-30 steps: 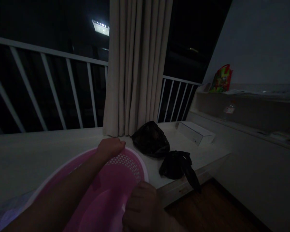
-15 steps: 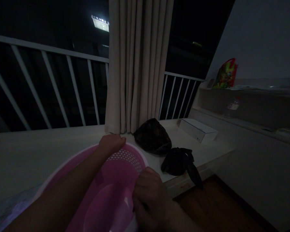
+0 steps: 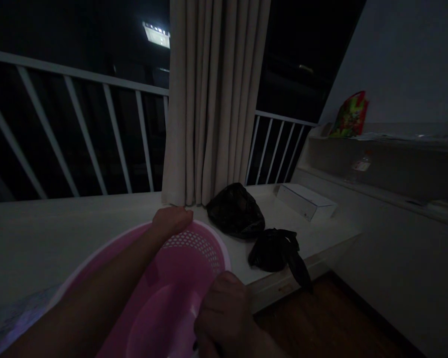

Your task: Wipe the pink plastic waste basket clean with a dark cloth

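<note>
A pink plastic basket (image 3: 179,266) with a perforated band under its rim fills the lower middle of the head view, its mouth facing me. My left hand (image 3: 172,220) is shut on the basket's far rim, and my forearm crosses over the opening. Close to the right side of the basket, my right hand (image 3: 224,313) is curled into a fist. A small dark bit and a pale patch show under its fingers, but what it holds is hidden. A lighter round pink area lies low inside the basket; I cannot tell whether it is the bottom or another piece.
Two black plastic bags (image 3: 236,211) lie on the white ledge (image 3: 134,206), right of the basket. Farther right sits a white box (image 3: 306,201). Behind are a beige curtain (image 3: 214,99) and white railing. Shelves on the right hold a plastic bottle (image 3: 361,165) and a colourful bag (image 3: 350,115).
My right hand has moved down and slightly left along the basket's right side. My left hand keeps its hold on the rim, almost unmoved.
</note>
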Demonstrator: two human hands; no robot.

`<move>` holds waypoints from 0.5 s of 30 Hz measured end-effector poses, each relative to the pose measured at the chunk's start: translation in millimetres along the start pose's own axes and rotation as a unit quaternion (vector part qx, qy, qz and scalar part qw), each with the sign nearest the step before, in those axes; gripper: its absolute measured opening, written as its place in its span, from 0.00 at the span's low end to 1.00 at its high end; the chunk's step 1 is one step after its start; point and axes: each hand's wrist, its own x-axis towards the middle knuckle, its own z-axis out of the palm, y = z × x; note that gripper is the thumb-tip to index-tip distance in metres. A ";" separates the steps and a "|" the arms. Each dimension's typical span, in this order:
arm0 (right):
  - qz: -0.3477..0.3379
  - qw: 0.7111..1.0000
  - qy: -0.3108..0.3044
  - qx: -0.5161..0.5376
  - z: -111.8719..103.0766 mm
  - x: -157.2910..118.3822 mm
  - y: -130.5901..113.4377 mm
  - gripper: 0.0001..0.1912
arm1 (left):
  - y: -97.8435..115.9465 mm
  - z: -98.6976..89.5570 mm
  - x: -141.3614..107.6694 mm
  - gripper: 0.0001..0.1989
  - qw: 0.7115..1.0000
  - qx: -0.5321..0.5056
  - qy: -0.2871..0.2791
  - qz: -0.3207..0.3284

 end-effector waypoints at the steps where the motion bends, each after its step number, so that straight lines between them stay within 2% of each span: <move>1: -0.001 1.000 0.003 0.004 0.5 -0.5 0.6 0.06 | 0.2 -0.2 -0.4 0.26 1.000 -0.002 0.001 -0.003; 6: 0.049 0.998 -0.014 0.031 -3.3 1.3 1.5 0.08 | 0.1 -0.8 -1.2 0.26 1.000 -0.015 -0.001 -0.019; 10: 0.051 0.998 -0.015 0.031 -5.0 0.7 -0.2 0.09 | 2.9 0.4 -2.2 0.25 1.000 -0.007 0.013 0.002; 15: 0.061 0.996 -0.007 0.064 -6.4 2.1 15.1 0.09 | 1.8 0.3 -2.3 0.26 1.000 -0.010 0.012 -0.017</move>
